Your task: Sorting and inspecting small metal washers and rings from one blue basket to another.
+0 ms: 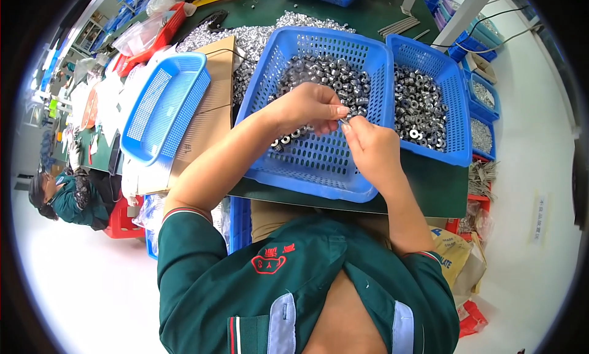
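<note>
My left hand [310, 107] and my right hand [375, 148] meet above the middle blue basket [316, 189]. Their fingertips pinch a small shiny metal piece [345, 119], mostly hidden, so its exact kind cannot be made out. Short metal cylinders with holes [350, 77] fill the far part of this basket, while bare slotted floor shows at its near end. Close on the right of my right hand is a second blue basket [451, 157], holding many metal rings [420, 105].
Behind the baskets lies a heap of small silver parts [257, 38] on the green table [368, 13]. A blue basket [167, 108] sits on cardboard [211, 117] at left. Metal rods [399, 27] lie at the back. Another person [80, 191] sits far left.
</note>
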### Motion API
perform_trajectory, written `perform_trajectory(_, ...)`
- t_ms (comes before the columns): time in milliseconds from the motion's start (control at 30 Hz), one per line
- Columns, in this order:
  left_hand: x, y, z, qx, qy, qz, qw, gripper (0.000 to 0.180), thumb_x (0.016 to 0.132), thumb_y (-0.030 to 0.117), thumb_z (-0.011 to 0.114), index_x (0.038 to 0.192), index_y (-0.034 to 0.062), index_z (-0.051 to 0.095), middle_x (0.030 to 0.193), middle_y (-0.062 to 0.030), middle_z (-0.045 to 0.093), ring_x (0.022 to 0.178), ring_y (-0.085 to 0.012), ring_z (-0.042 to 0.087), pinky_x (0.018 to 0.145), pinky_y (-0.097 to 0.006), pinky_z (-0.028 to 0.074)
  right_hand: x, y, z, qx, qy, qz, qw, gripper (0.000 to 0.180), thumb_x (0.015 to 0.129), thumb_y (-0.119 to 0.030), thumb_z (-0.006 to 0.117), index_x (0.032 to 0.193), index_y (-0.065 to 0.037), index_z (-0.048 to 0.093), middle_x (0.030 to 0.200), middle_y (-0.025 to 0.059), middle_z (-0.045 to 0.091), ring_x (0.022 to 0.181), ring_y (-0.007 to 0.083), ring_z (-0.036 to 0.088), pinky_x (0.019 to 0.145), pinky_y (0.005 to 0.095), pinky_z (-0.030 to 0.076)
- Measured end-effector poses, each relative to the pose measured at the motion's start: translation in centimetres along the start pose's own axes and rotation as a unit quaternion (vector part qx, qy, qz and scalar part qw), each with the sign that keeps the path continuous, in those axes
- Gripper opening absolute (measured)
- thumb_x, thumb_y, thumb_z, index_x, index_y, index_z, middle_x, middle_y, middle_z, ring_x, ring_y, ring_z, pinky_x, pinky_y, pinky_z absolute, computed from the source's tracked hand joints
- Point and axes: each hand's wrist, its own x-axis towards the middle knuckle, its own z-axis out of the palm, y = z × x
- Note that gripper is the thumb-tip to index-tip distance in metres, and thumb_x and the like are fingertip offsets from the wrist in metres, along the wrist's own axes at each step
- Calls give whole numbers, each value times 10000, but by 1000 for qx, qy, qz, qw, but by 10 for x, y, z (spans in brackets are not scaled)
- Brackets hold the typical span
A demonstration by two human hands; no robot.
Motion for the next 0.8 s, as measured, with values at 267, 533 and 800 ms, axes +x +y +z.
perform_trajectory(267,6,-1,-2,-140,32,43,989,151,901,157,608,949,14,609,846,-54,638,761,-141,628,630,-256,505,-1,9,0,222,8,121,967,221,924,-241,561,816,-49,582,613,137,569,546,312,570,503,391,410)
perform_trajectory(533,26,-50,9,656,110,72,743,184,804,219,632,907,66,616,923,-131,641,878,-337,627,741,-447,509,-4,9,4,210,39,89,973,220,922,-233,565,803,-47,568,638,140,583,560,319,576,506,390,416)
perform_trajectory(800,26,-36,14,551,89,43,829,230,823,233,644,915,25,613,884,-134,656,838,-303,641,718,-398,502,-2,11,2,207,50,86,973,218,917,-231,570,809,-42,575,644,147,585,566,321,583,508,386,424)
